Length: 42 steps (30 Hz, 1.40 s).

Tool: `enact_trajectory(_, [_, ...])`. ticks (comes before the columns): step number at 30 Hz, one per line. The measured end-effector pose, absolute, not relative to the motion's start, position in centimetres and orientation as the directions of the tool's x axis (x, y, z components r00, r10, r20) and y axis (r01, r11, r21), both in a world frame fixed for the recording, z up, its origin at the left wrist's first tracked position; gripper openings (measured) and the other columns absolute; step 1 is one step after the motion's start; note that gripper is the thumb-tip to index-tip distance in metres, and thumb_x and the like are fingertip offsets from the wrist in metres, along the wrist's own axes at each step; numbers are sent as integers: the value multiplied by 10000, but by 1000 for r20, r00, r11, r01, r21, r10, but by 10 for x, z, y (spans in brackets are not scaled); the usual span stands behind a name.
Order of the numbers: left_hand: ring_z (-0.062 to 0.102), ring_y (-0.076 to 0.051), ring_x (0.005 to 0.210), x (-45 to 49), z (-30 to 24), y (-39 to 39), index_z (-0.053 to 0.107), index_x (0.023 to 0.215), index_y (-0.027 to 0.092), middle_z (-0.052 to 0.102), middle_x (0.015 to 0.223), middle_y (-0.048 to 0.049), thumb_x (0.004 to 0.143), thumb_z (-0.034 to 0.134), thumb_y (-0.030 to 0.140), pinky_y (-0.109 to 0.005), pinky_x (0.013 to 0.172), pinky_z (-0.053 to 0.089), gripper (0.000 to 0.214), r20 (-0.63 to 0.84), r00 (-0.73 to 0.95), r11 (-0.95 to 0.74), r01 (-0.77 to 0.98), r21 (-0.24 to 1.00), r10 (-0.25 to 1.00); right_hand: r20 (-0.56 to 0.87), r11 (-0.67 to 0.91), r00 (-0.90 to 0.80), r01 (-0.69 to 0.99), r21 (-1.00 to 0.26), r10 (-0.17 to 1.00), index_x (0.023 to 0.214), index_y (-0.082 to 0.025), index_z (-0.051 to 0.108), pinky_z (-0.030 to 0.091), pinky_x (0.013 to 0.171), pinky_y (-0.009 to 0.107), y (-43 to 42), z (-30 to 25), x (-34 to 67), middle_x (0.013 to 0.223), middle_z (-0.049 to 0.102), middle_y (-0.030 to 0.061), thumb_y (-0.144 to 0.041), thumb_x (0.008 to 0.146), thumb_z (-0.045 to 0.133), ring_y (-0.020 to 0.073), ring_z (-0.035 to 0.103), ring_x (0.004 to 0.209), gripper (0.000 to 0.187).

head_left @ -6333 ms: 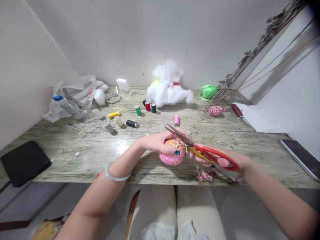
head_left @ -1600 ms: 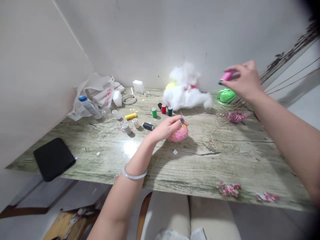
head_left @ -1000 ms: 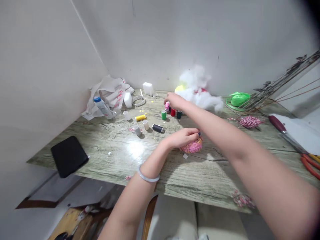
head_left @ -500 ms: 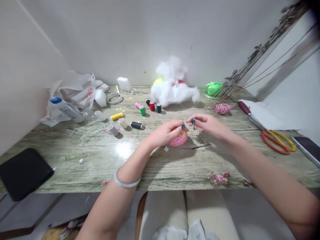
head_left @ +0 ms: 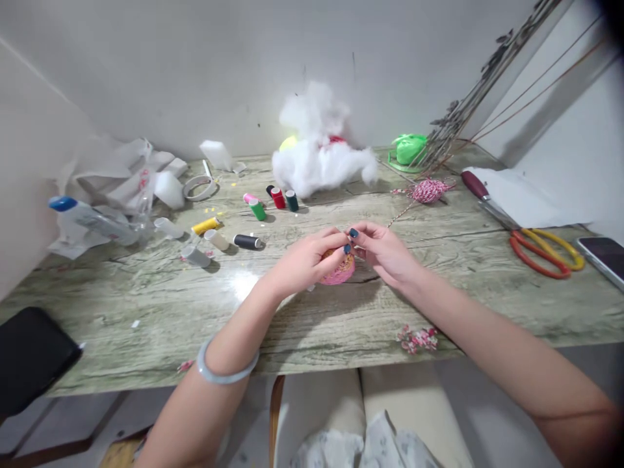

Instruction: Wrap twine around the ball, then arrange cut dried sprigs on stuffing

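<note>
A pink and yellow thread-wrapped ball (head_left: 337, 271) rests on the wooden table (head_left: 146, 305) in front of me. My left hand (head_left: 305, 261) curls over the top of the ball and holds it. My right hand (head_left: 383, 252) is right beside it, fingers pinched together at the ball's top where the two hands meet; what the fingertips hold is too small to make out. Red and yellow scissors (head_left: 543, 253) lie on the table at the right, away from both hands.
Several thread spools (head_left: 273, 198) and a black spool (head_left: 247, 242) lie left of centre. White stuffing (head_left: 316, 159), a red-white twine ball (head_left: 425, 190), green ribbon (head_left: 408, 148), a glue bottle (head_left: 90, 218), a phone (head_left: 602, 255), a black pad (head_left: 32, 357) and twine clippings (head_left: 416, 338) surround them.
My right hand dropped the scissors at the right, carried the pink spool to the other spools, then came back to the ball. The fingers of both hands now meet there.
</note>
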<state>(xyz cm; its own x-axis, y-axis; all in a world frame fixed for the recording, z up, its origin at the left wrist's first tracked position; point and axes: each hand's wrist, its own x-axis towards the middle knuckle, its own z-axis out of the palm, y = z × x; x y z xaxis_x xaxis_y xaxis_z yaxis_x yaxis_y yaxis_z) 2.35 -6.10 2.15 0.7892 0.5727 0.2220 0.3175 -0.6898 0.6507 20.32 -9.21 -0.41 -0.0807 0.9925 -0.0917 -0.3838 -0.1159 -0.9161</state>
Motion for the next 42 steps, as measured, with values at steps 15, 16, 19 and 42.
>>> enact_trajectory(15, [618,-230,1108,27,21,-66,514,1249,245,600,1226,-95,769,751,475,-351,929,528,583,421,679,-574,0,819,602,239,230,2,-287,-930,971,643,-233,677,434,777,271,-106,12,215,789,580,-13,-392,672,846,134,535,809,234])
enact_trajectory(16, [613,-234,1129,28,20,-65,503,1264,259,590,1247,-94,755,765,475,-358,944,528,612,438,678,-574,-29,818,591,231,221,1,-291,-931,973,646,-233,679,436,775,273,-106,11,215,789,586,-13,-394,671,846,135,538,809,234])
enact_trajectory(19, [594,-235,1169,28,18,-63,503,1284,294,574,1282,-84,736,796,434,-378,1000,507,637,478,701,-603,-86,793,529,210,204,11,-295,-933,978,661,-232,681,436,767,272,-106,11,216,781,589,-18,-392,672,846,132,535,795,231])
enact_trajectory(42, [549,-266,1167,30,34,-69,605,1207,280,619,1163,-86,594,890,424,-444,1014,477,692,494,747,-735,-11,678,445,101,74,-64,-329,-941,993,736,-204,666,434,602,236,-114,21,219,726,597,-27,-434,696,823,104,516,672,281])
